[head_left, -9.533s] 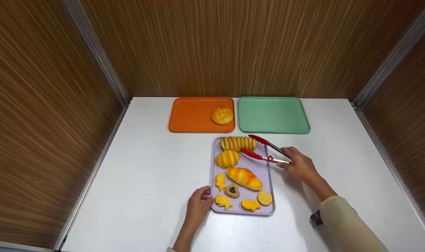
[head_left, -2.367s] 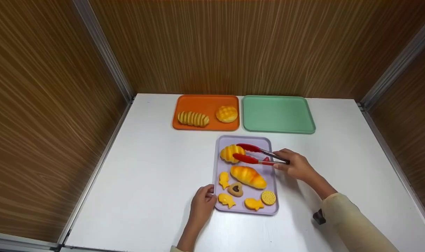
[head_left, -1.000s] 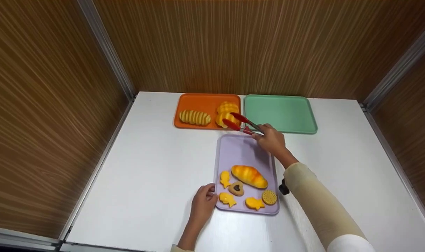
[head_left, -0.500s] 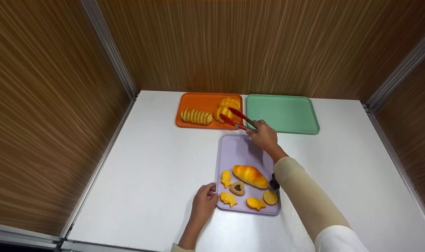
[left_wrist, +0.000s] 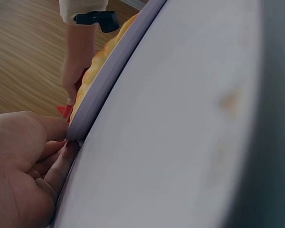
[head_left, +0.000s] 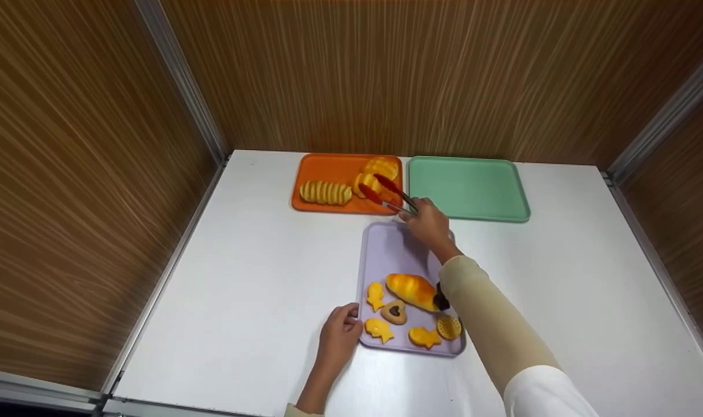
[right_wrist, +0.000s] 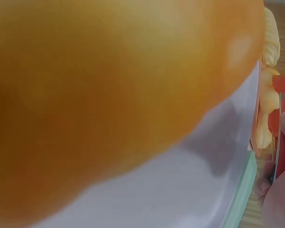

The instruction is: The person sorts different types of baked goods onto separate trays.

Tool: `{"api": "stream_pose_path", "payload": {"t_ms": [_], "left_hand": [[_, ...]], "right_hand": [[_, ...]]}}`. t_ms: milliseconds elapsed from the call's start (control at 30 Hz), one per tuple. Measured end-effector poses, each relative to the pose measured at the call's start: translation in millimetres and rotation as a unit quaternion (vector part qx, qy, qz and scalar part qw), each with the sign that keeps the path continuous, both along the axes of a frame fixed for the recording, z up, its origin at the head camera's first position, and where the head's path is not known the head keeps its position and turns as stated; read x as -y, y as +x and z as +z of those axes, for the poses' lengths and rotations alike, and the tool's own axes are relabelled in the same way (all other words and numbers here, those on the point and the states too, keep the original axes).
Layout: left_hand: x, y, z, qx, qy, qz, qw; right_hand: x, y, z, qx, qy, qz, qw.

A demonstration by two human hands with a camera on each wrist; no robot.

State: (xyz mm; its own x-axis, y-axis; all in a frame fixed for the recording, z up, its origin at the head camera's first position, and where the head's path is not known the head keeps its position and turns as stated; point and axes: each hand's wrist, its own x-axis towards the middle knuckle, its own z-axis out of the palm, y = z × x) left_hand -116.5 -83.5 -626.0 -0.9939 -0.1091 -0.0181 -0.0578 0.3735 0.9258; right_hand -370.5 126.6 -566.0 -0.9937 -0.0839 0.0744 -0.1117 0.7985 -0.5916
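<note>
My left hand (head_left: 339, 336) pinches the left rim of the purple tray (head_left: 386, 249) near its front corner; the left wrist view shows thumb and fingers at the tray edge (left_wrist: 102, 90). My right hand (head_left: 428, 223) grips red-tipped tongs (head_left: 386, 194) by their metal arms, over the orange tray (head_left: 328, 168). The tong tips stand apart at a small striped bread roll (head_left: 366, 184); whether they still squeeze it I cannot tell. Behind it lies a round bun (head_left: 381, 168), and at left a ridged spiral bread (head_left: 325, 192). A long bread roll (right_wrist: 109, 95) fills the right wrist view.
On the purple tray lie the long bread roll (head_left: 409, 288), a heart cookie (head_left: 394, 313), a round cracker (head_left: 449, 328) and several fish-shaped cookies (head_left: 425, 337). A green tray (head_left: 470, 188) stands right of the orange one. Wood-grain panels (head_left: 386, 75) enclose the white table (head_left: 241, 301).
The spiral bread, then the striped roll, went from the purple to the orange tray. In the last second the tongs and roll shifted slightly left and back. The left hand stays at the rim.
</note>
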Motion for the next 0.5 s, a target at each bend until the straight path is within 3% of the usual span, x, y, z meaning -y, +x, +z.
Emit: {"api": "stream_pose_path", "payload": {"t_ms": [333,500], "left_hand": [[-0.1,1.5,0.4,0.005,0.002,0.003,1.0000],[-0.7,2.1,-0.5,-0.011,0.003,0.001,0.9999]], "right_hand": [[19,-5.1,5.5,-0.009,0.015,0.007,0.9998],[25,-6.6,8.7,0.003,0.007,0.009,0.9999]]}}
